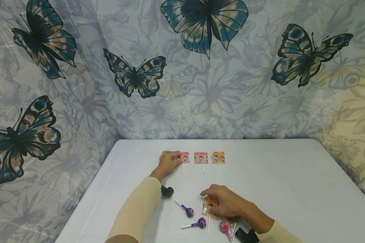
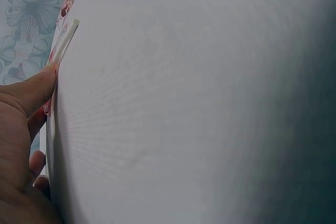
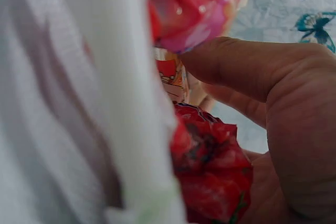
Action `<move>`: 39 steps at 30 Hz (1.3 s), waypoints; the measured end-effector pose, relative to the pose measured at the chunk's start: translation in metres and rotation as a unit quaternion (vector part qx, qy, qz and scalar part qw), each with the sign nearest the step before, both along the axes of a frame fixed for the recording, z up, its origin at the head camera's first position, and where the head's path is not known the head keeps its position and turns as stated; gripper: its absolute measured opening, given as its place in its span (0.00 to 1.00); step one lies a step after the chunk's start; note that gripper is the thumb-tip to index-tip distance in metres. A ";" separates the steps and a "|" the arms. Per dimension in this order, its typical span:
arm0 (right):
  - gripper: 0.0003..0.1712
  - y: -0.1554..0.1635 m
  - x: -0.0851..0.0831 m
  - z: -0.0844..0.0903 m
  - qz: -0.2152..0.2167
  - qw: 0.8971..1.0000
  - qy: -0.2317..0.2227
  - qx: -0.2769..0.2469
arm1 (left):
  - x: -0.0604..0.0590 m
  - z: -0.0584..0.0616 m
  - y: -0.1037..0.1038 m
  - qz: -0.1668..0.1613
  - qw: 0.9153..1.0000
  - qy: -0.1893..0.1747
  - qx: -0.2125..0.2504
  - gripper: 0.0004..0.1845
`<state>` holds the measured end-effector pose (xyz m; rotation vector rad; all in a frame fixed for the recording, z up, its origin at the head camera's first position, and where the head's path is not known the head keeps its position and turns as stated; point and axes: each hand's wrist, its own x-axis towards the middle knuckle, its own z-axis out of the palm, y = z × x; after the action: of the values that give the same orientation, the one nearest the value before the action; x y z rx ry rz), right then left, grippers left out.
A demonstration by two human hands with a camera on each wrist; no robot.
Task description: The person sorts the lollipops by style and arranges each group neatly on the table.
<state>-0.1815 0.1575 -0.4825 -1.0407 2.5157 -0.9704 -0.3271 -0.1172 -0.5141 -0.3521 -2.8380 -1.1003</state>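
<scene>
In the head view, my left hand (image 1: 168, 162) pinches the left edge of a pink flat-wrapped lollipop (image 1: 185, 157) at the left end of a row. To its right lie another pink-wrapped lollipop (image 1: 201, 158) and an orange-yellow one (image 1: 218, 157), sticks toward me. The left wrist view shows the thumb (image 2: 38, 90) against the wrapper, beside the white stick (image 2: 65, 39). Nearer me, my right hand (image 1: 229, 201) has thumb and fingers around an orange-wrapped lollipop (image 1: 207, 206), partly hiding it. A red wrapped lollipop (image 3: 212, 166) sits close under that hand in the right wrist view.
Two purple round lollipops (image 1: 189, 212) lie left of the right hand. A pink round lollipop (image 1: 224, 226) and other sticks lie beneath the right wrist. White cloth covers the table (image 1: 276, 168); a butterfly-patterned curtain (image 1: 213, 111) hangs behind. Each wrist wears a black device (image 1: 167, 191).
</scene>
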 end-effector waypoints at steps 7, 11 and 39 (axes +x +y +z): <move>0.25 0.003 -0.003 -0.006 -0.008 1.000 0.008 -0.018 | 0.000 0.000 0.000 -0.001 1.000 -0.004 0.002 0.20; 0.25 0.004 -0.005 -0.007 -0.012 1.000 0.000 -0.022 | -0.001 -0.001 0.000 0.000 1.000 -0.007 0.000 0.20; 0.20 0.004 -0.007 -0.007 0.012 0.994 0.000 -0.108 | 0.000 0.001 0.001 0.003 1.000 -0.012 -0.007 0.20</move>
<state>-0.1888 0.1611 -0.4893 -1.1274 2.4326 -1.2567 -0.3268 -0.1160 -0.5128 -0.3337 -2.8667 -1.0904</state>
